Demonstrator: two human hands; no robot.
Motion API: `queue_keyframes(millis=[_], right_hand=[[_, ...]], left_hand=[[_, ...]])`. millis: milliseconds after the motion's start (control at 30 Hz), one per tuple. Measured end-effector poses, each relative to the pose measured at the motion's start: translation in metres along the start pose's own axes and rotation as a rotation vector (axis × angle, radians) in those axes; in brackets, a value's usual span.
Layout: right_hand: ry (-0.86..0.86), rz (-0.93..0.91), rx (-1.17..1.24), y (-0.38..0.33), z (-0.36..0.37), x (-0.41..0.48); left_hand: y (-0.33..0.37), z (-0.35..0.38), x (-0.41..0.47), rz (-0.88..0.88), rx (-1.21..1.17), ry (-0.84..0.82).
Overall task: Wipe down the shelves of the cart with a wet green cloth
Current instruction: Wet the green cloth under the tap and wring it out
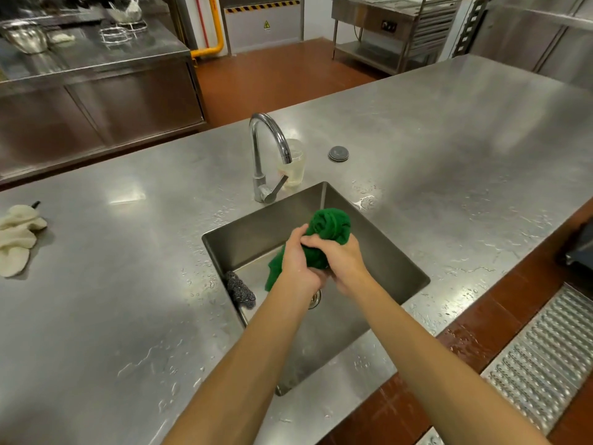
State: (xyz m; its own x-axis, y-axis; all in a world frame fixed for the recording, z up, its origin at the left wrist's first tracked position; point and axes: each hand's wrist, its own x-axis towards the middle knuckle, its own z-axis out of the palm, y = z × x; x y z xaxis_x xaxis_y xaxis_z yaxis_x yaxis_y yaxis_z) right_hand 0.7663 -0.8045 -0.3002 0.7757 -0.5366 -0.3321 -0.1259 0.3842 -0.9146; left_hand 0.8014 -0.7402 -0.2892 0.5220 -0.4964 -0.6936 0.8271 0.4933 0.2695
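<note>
Both hands are over the sink (388, 258), mid-basin and inside all four walls. Left hand (296, 263) and right hand (345, 258) are pressed together, fingers curled tight round the green cloth (330, 223); both grip it. The cloth is bunched: a wad sticks out past the fingertips on the far side, and a tail hangs left of the left hand toward the basin floor. The faucet (266, 146) spout is behind the wad, apart from it. A steel scourer (240, 289) lies at the left basin wall, near the tail; can't tell if they touch. The drain (315, 298) shows under the wrists. The counter (128, 300) is wet round the rim, with open steel on both sides. A plastic cup (293, 165) and a sink plug (338, 153) are behind the basin. A white cloth (17, 239) is far left, well apart. There's a floor grate (545, 358) lower right.
</note>
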Motion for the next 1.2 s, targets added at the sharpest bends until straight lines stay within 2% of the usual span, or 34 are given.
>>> queue_keyframes(millis=[67, 133, 200, 267, 333, 367, 433, 500, 633, 767, 833, 933, 1000, 1067, 1200], right_hand=[[-0.016, -0.051, -0.118, -0.003, -0.005, -0.002], [0.011, -0.177, -0.322, -0.005, -0.012, -0.009], [0.09, -0.385, -0.515, -0.01, -0.021, -0.019], [0.098, -0.694, -0.721, -0.013, -0.029, -0.028], [0.007, -0.941, -1.012, -0.013, -0.029, -0.032], [-0.074, -0.974, -1.163, -0.01, -0.026, -0.032], [-0.17, -0.877, -1.441, -0.003, -0.016, -0.028], [-0.066, -0.756, -1.6, 0.005, -0.005, -0.019], [0.194, -0.666, -1.576, -0.004, 0.009, 0.003], [0.149, -0.575, -1.586, -0.016, 0.008, 0.025], [0.121, -0.474, -1.513, -0.018, 0.007, 0.032], [-0.003, -0.238, -1.249, -0.018, 0.008, 0.034], [-0.096, -0.163, -1.108, -0.019, 0.009, 0.036], [-0.19, -0.126, -1.069, -0.022, 0.008, 0.037], [-0.338, 0.012, -0.9, -0.025, 0.005, 0.038]], left_hand=[[0.005, 0.003, 0.006, 0.071, 0.016, -0.013], [0.015, 0.005, 0.01, 0.151, 0.048, 0.006], [0.026, 0.007, 0.014, 0.213, 0.106, 0.078], [0.033, 0.009, 0.016, 0.244, 0.134, 0.141], [0.037, 0.012, 0.018, 0.234, 0.144, 0.146], [0.038, 0.014, 0.018, 0.214, 0.142, 0.14], [0.038, 0.02, 0.016, 0.178, 0.143, 0.125], [0.037, 0.024, 0.014, 0.153, 0.173, 0.117], [0.035, 0.03, 0.01, 0.13, 0.257, 0.082], [0.043, 0.03, 0.021, 0.219, 0.318, 0.118], [0.045, 0.028, 0.028, 0.3, 0.37, 0.174], [0.044, 0.025, 0.036, 0.394, 0.44, 0.193], [0.046, 0.022, 0.042, 0.435, 0.469, 0.158], [0.048, 0.019, 0.044, 0.459, 0.504, 0.098], [0.052, 0.01, 0.045, 0.433, 0.561, -0.003]])
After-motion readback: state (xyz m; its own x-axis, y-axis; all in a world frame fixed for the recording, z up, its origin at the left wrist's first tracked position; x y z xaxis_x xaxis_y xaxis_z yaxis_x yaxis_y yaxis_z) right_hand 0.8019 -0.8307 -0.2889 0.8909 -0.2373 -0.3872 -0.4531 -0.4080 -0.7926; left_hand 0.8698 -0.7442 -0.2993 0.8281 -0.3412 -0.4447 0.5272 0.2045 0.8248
